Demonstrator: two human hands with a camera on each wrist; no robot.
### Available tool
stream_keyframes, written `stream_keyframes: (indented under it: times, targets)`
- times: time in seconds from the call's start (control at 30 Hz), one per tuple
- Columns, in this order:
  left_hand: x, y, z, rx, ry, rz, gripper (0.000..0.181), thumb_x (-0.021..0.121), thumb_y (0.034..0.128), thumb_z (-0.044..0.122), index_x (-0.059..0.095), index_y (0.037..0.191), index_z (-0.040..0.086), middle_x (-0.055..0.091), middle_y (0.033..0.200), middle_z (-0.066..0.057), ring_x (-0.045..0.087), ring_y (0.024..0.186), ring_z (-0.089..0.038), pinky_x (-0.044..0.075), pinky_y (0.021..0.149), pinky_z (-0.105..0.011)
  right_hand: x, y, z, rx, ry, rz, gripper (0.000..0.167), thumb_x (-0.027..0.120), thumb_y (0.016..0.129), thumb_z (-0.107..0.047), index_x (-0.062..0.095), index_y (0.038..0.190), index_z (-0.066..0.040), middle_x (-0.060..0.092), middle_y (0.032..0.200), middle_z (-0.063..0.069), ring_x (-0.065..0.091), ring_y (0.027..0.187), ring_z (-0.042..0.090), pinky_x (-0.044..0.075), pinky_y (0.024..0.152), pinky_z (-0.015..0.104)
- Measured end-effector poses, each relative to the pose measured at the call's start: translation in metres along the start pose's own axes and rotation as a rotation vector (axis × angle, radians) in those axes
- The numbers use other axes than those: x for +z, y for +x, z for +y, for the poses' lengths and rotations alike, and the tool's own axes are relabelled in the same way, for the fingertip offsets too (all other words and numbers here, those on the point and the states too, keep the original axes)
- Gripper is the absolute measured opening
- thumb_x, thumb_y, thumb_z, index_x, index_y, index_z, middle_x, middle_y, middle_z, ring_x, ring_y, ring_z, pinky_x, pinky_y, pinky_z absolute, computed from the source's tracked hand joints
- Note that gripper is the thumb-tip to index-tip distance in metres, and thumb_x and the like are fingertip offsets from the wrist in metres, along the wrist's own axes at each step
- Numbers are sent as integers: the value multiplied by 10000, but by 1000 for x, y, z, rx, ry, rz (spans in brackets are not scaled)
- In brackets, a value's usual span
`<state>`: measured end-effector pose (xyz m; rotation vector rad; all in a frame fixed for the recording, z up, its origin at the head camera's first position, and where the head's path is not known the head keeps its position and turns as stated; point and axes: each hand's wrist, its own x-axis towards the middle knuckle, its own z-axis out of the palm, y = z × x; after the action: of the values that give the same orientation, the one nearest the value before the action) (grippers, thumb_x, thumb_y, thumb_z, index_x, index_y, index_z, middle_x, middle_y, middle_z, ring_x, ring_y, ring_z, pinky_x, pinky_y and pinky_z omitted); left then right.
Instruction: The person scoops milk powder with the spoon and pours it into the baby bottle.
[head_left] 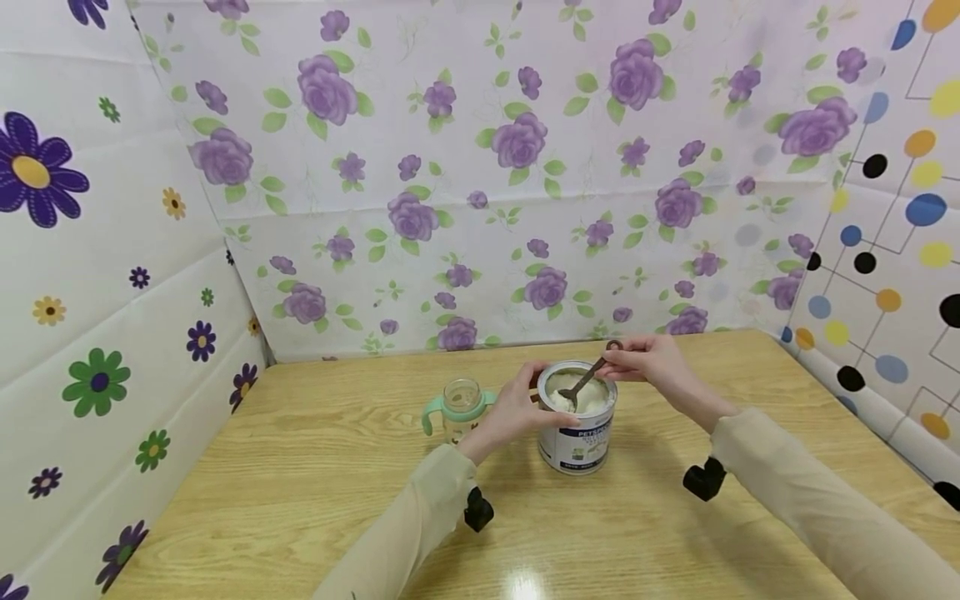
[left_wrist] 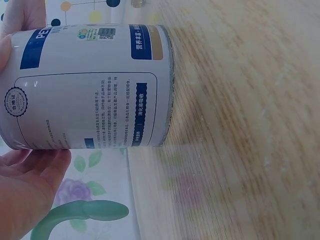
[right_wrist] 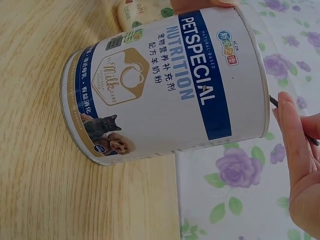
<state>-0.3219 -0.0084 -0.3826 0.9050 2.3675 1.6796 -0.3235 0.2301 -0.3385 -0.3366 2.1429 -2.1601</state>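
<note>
The can (head_left: 562,447) of white powder (head_left: 594,398) stands upright on the wooden table (head_left: 337,475). The left hand (head_left: 517,410) is curled around the can's side, and the right hand (head_left: 651,362) pinches the dark spoon (head_left: 590,376), whose bowl touches the powder. Just beside the left hand stands a cup (head_left: 454,408) with green handles, partly hidden by this arm. Beyond the table's back edge hangs a rose-patterned cloth (head_left: 450,167). The wooden surface extends widely left of the cup and right of the can.
</note>
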Motion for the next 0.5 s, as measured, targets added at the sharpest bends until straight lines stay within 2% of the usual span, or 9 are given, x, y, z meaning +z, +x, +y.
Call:
stream_keyframes:
  times: [0.2, 0.37, 0.5]
  targets:
    - [-4, -12, 30, -1, -10, -19, 737, 770, 733, 154, 347, 1321, 19, 438, 1239, -151, 463, 1094, -292, 422, 852, -415, -2, 1, 1, 12, 44, 34, 228, 617, 857, -26, 558, 959, 169, 645, 797, 196, 644, 768, 258, 481, 740, 347]
    - [-3, -13, 30, 10, -11, -13, 724, 773, 727, 136, 359, 1308, 14, 447, 1224, -141, 466, 1093, -285, 410, 862, -442, -6, 0, 2, 27, 130, 75, 123, 564, 876, 29, 573, 961, 118, 648, 800, 181, 645, 773, 248, 475, 750, 320]
    - [-3, -13, 30, 8, -16, -10, 717, 774, 724, 132, 366, 1303, 18, 453, 1216, -124, 470, 1088, -275, 414, 859, -438, -9, 0, 3, 49, 211, 91, 116, 539, 887, 42, 573, 990, 82, 649, 813, 180, 643, 784, 250, 468, 761, 310]
